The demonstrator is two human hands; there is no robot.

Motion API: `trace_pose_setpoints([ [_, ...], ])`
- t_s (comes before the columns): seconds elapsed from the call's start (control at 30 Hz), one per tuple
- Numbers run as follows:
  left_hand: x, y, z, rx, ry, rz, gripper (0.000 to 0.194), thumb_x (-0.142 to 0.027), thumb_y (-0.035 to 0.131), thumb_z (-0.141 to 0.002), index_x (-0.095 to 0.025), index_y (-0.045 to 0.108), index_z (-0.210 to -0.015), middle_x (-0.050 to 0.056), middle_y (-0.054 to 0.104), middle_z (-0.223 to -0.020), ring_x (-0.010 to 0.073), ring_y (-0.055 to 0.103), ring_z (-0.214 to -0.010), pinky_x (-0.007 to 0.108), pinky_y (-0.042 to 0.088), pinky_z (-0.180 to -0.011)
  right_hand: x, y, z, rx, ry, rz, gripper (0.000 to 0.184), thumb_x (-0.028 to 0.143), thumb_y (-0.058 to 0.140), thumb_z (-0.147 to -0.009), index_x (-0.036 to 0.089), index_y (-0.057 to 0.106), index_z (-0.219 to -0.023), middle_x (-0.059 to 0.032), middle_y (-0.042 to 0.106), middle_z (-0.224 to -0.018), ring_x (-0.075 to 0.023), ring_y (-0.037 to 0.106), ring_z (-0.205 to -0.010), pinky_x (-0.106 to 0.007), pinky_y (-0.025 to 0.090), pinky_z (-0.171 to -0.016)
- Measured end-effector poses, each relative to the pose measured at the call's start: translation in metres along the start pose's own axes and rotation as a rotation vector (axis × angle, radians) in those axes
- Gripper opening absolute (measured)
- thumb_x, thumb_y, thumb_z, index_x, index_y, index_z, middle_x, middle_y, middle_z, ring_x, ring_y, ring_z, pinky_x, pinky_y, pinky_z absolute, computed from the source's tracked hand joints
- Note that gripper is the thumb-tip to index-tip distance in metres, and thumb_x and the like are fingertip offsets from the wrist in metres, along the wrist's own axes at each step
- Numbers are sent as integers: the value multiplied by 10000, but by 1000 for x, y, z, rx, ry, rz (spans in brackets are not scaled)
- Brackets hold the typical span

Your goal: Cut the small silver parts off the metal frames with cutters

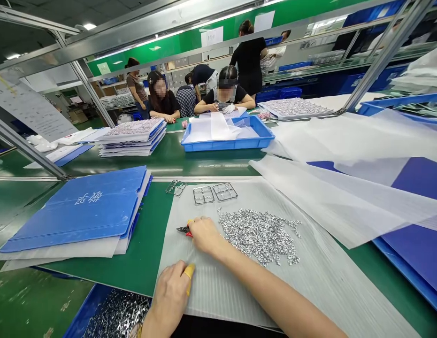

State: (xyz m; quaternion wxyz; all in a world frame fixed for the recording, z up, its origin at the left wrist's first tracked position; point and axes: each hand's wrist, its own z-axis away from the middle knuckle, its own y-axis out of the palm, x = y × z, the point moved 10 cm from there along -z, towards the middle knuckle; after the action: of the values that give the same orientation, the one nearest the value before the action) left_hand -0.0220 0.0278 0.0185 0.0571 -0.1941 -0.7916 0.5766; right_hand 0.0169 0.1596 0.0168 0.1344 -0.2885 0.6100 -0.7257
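My right hand (204, 234) was curled shut around a pair of small cutters (186, 230) with red handles, their dark tips poking out to the left of my fingers, near the middle of the frame. It sat on a ribbed white plastic sheet (218, 286), just beside a loose heap of small silver metal pieces (258, 237) that spread out to its right. My left hand (169, 293) lay lower down at the sheet's left edge, open and holding nothing, with a yellow finger cover (188, 277) on one finger. Above the heap, near the top edge of the sheet, lay three metal frames (203, 195), two side by side and a third a little to their left.

The sheet lay on the green table (144, 253). To the left of it was a stack of blue folders (77, 211) with white sheets between them, and at the bottom of the frame, just below my left hand, a blue tray (75, 319) held more silver pieces. Farther up the table stood a second blue tray (264, 136) lined with white sheets, beside a pile of folders (134, 136) showing rows of parts. At the top of the frame, co-workers (225, 96) sat and stood at another table.
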Motion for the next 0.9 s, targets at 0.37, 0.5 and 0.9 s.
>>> trace_pose_setpoints([
  [0.37,72,22,13,-41,-749,1091,103,-262,620,-769,-173,589,-810,-1,610,-668,106,551,-477,230,421,-500,-24,1,-1,-6,50,-221,195,117,508,-787,165,607,-948,-115,669,-924,-247,621,-839,-286,366,-633],
  [0.5,72,17,-2,-157,-800,1288,177,-304,670,-737,-160,574,-771,55,675,-849,90,578,-509,234,453,-535,-31,-11,15,-57,71,-342,209,147,496,-803,178,576,-994,-69,658,-878,-201,604,-780,-269,376,-625],
  [0.9,45,17,-42,-240,-665,1366,178,-259,717,-720,-164,646,-853,18,640,-762,108,574,-648,217,468,-599,-16,5,61,-148,73,-1650,332,321,692,-690,214,544,-967,34,523,-746,-131,506,-676,-277,402,-637],
])
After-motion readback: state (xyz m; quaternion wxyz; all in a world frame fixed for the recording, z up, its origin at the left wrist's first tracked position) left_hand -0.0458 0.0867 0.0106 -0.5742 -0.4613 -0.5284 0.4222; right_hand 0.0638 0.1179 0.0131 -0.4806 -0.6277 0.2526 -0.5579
